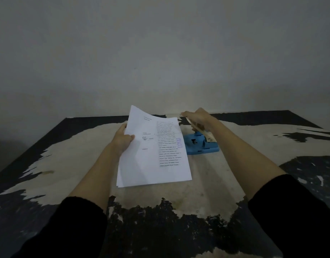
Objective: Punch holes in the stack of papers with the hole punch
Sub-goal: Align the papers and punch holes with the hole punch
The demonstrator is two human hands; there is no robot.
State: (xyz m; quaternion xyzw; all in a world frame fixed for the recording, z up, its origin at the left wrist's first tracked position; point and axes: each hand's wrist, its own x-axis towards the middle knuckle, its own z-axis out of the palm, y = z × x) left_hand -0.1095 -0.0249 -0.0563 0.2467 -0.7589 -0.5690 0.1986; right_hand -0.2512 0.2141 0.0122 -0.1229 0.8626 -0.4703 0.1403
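Left hand (123, 140) pinches the stack of papers (153, 151) by its left edge, thumb on top, the near end resting on the worn table (67, 164). Right hand (199, 118) lies over the blue hole punch's (201, 145) lever, fingers curled around it, just beside the papers.

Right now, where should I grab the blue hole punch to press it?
Take the hole punch by its raised lever, coming from above on the right, where the right hand rests. The lever tilts upward while the flat base sits on the table.
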